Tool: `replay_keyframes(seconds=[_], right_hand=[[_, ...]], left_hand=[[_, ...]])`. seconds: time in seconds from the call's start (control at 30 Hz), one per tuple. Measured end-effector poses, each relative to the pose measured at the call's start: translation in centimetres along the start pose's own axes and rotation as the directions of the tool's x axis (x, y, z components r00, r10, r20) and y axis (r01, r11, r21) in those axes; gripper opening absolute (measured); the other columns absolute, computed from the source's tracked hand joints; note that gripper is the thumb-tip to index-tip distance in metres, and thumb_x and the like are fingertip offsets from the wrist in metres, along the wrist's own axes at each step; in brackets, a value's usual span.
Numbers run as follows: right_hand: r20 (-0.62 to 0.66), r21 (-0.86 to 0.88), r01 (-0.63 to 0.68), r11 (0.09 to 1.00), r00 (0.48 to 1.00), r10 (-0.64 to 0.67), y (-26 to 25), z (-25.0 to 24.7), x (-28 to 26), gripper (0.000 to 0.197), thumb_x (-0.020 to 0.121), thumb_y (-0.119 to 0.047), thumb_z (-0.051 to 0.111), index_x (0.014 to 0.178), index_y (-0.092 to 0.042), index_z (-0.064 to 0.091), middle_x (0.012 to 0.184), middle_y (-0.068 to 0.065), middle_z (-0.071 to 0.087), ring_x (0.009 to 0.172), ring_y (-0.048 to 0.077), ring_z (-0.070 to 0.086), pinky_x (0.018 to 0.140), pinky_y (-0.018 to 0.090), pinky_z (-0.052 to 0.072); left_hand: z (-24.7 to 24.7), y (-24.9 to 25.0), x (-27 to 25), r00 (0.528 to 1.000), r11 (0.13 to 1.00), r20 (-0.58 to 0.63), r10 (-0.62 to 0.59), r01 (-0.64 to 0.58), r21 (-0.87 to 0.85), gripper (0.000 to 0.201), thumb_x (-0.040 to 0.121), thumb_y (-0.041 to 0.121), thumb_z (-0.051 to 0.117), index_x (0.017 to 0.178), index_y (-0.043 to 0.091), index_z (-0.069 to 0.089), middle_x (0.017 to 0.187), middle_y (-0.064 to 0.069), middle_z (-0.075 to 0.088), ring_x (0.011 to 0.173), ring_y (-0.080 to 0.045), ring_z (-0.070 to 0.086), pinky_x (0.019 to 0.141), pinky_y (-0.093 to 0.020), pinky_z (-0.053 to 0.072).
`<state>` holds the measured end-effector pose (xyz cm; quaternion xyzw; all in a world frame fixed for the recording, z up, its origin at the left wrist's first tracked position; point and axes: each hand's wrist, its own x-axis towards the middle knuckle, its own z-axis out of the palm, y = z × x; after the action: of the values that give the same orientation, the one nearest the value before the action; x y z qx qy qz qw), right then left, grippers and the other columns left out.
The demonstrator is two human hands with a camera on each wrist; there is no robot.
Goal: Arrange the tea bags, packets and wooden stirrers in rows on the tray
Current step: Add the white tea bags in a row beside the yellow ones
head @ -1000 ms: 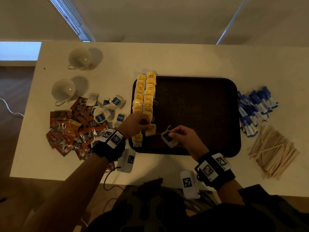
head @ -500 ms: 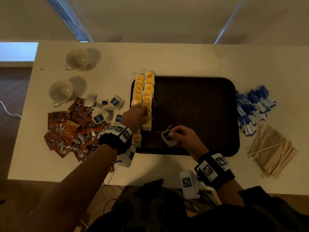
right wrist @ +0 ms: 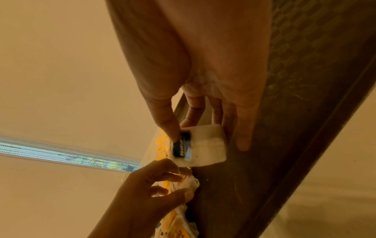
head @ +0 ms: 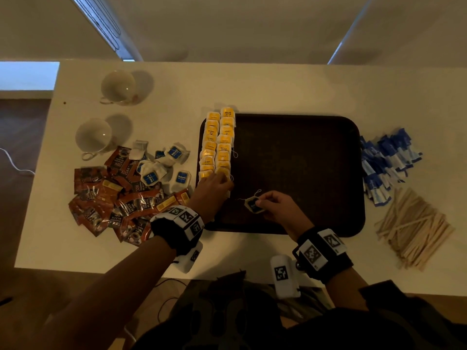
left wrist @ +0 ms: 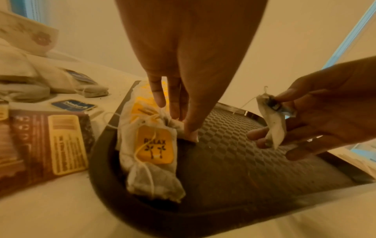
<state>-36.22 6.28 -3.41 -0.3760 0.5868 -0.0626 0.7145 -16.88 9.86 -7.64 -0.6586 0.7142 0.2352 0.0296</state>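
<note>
A dark brown tray [head: 298, 157] lies mid-table with two rows of yellow-tagged tea bags [head: 217, 145] along its left side. At the near end of the right row my left hand [head: 222, 179] pinches a yellow-tagged tea bag [left wrist: 173, 124] between fingers and thumb, low on the tray floor. A further yellow "RELAX" tea bag [left wrist: 154, 145] lies by the tray's near-left rim. Just right of it my right hand [head: 259, 204] holds a blue-tagged tea bag [head: 254, 205] slightly above the tray, thumb on its tag [right wrist: 182, 148].
Left of the tray lie loose blue-tagged tea bags [head: 161, 168] and a heap of brown packets [head: 113, 203], with two white cups [head: 117, 85] behind. Blue-and-white packets [head: 386, 162] and wooden stirrers [head: 414, 226] lie to the tray's right. The tray's middle and right are bare.
My left hand has carried its yellow tea bag away from the tray's near edge, up against the end of the right row. The right hand has stayed put with the blue-tagged bag.
</note>
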Motion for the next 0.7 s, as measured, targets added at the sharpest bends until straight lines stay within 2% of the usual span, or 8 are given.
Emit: replay_keyframes(seconds=[0.13, 0.43, 0.5, 0.6, 0.63, 0.7], right_hand=[[0.007, -0.023, -0.017, 1.0, 1.0, 0.017, 0.1, -0.1, 0.0, 0.006, 0.091, -0.011, 0.056, 0.087, -0.015, 0.056, 0.091, 0.0, 0.059, 0.089, 0.016, 0.055, 0.073, 0.024, 0.044], [0.008, -0.021, -0.024, 0.999, 1.0, 0.024, 0.3, -0.5, 0.0, 0.006, 0.092, -0.012, 0.056, 0.087, -0.016, 0.056, 0.095, -0.001, 0.06, 0.088, 0.011, 0.057, 0.079, 0.027, 0.046], [0.012, -0.042, -0.028, 0.999, 1.0, 0.029, 0.2, -0.6, 0.1, 0.002, 0.091, -0.014, 0.057, 0.09, -0.016, 0.058, 0.102, 0.003, 0.061, 0.093, 0.013, 0.057, 0.082, 0.029, 0.047], [0.015, -0.045, -0.022, 0.999, 1.0, 0.023, 0.1, -0.4, 0.3, 0.001, 0.09, -0.014, 0.059, 0.09, -0.015, 0.06, 0.104, 0.005, 0.063, 0.095, 0.015, 0.06, 0.084, 0.029, 0.049], [0.018, -0.034, -0.016, 0.999, 1.0, 0.017, 0.0, -0.3, 0.3, 0.001, 0.09, -0.013, 0.06, 0.09, -0.015, 0.06, 0.103, 0.005, 0.064, 0.094, 0.015, 0.061, 0.084, 0.028, 0.05], [0.024, -0.013, -0.004, 1.0, 1.0, 0.004, -0.2, 0.0, 0.4, 0.002, 0.089, -0.013, 0.06, 0.091, -0.014, 0.061, 0.102, 0.006, 0.065, 0.095, 0.017, 0.062, 0.087, 0.03, 0.05]], left_hand=[[-0.1, 0.1, 0.3, 0.999, 1.0, -0.045, 0.014, -0.015, -0.005, 0.028, 0.083, 0.005, 0.063, 0.11, 0.007, 0.063, 0.119, -0.015, 0.054, 0.103, -0.032, 0.055, 0.084, -0.04, 0.047], [-0.1, 0.1, 0.6, 0.998, 0.996, -0.053, -0.016, 0.011, -0.09, 0.031, 0.085, 0.006, 0.062, 0.116, 0.008, 0.06, 0.125, -0.014, 0.05, 0.112, -0.03, 0.05, 0.094, -0.04, 0.046], [-0.3, -0.2, 0.4, 0.997, 0.985, -0.065, -0.036, 0.025, -0.173, 0.029, 0.086, 0.01, 0.062, 0.115, 0.009, 0.061, 0.125, -0.012, 0.05, 0.112, -0.028, 0.05, 0.093, -0.039, 0.045], [-1.6, 0.1, -0.3, 0.977, 0.868, -0.128, -0.171, 0.088, -0.489, 0.024, 0.087, 0.017, 0.063, 0.11, 0.012, 0.062, 0.115, -0.002, 0.054, 0.102, -0.013, 0.05, 0.085, -0.026, 0.041], [-2.3, 0.4, -0.6, 0.973, 0.804, -0.103, -0.209, 0.111, -0.584, 0.023, 0.088, 0.021, 0.063, 0.11, 0.013, 0.062, 0.11, 0.002, 0.055, 0.097, -0.007, 0.051, 0.082, -0.021, 0.041], [-3.2, 0.9, -1.1, 0.985, 0.715, 0.01, -0.174, 0.133, -0.687, 0.023, 0.09, 0.027, 0.059, 0.11, 0.016, 0.062, 0.106, 0.006, 0.059, 0.089, 0.003, 0.054, 0.076, -0.01, 0.042]])
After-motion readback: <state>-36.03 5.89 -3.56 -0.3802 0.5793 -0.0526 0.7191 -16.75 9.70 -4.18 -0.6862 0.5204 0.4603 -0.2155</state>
